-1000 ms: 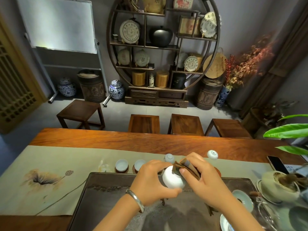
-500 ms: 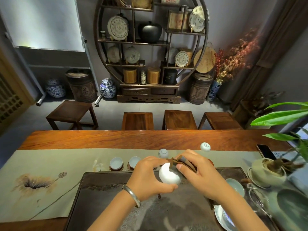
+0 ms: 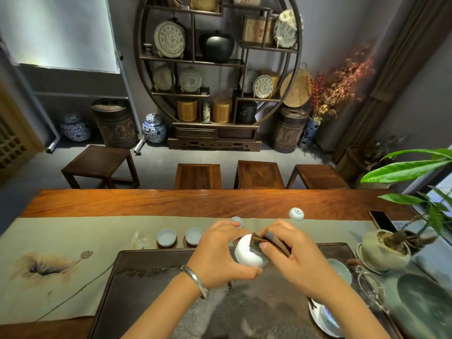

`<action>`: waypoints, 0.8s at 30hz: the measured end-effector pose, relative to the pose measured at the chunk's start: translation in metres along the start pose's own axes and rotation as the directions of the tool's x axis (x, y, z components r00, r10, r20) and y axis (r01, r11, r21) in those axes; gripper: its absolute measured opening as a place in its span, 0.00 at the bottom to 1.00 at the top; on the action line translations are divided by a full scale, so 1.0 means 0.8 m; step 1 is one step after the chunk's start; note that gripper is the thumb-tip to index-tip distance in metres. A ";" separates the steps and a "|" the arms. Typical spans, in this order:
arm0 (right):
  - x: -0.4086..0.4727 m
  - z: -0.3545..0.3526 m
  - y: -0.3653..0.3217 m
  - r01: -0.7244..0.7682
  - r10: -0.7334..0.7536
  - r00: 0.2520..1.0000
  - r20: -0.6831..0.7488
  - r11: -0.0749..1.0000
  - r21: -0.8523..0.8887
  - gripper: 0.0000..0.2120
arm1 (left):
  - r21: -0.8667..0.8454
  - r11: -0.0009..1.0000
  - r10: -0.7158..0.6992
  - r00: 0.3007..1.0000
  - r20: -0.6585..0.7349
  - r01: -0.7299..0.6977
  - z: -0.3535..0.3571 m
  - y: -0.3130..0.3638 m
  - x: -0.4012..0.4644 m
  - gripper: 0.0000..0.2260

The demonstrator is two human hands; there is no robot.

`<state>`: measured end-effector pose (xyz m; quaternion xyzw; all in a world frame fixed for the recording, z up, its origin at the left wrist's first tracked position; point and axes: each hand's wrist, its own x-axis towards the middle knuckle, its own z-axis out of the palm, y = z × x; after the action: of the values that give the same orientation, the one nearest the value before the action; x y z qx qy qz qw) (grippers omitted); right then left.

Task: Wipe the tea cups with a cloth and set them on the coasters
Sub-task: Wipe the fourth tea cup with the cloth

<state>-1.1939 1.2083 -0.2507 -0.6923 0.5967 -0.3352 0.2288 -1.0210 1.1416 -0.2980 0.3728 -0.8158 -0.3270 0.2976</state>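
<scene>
White tea cup (image 3: 248, 253), glossy and round, held over the dark tray (image 3: 151, 270) at table centre | left hand (image 3: 221, 253) fingers curled round it from 9 o'clock | right hand (image 3: 291, 250) fingers pinch brown cloth (image 3: 266, 241) at its 2 o'clock rim | grip unchanged since earlier | two cups (image 3: 179, 237) on coasters at 10 o'clock

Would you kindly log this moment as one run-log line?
step: wiping | left hand: holds white cup | right hand: presses brown cloth on cup | two cups on coasters
</scene>
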 end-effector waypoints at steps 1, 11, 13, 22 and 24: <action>0.000 -0.001 0.002 -0.009 0.009 1.000 -0.019 1.000 0.013 0.06 | 0.000 1.000 -0.004 1.000 -0.003 0.004 0.001 0.001 0.000 0.25; 0.002 0.024 -0.014 0.031 -0.036 0.992 -0.125 0.998 -0.046 0.05 | -0.012 1.000 0.017 0.998 -0.058 -0.018 -0.002 0.008 0.002 0.16; -0.002 0.023 -0.017 0.056 -0.057 0.997 -0.056 0.998 -0.017 0.03 | -0.012 0.999 0.030 0.997 -0.068 -0.031 -0.003 0.006 -0.004 0.15; 0.006 0.008 -0.015 0.045 -0.059 0.979 -0.196 0.996 -0.074 0.08 | -0.044 0.997 0.061 0.996 -0.058 -0.064 -0.001 0.015 -0.010 0.20; 0.008 0.012 -0.017 0.072 -0.093 0.977 -0.194 0.991 -0.111 0.04 | -0.045 0.997 0.066 0.995 -0.074 -0.070 0.000 0.019 -0.009 0.17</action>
<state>-1.1776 1.2038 -0.2462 -0.6906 0.6037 -0.3804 0.1178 -1.0230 1.1550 -0.2883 0.3493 -0.8086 -0.3223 0.3469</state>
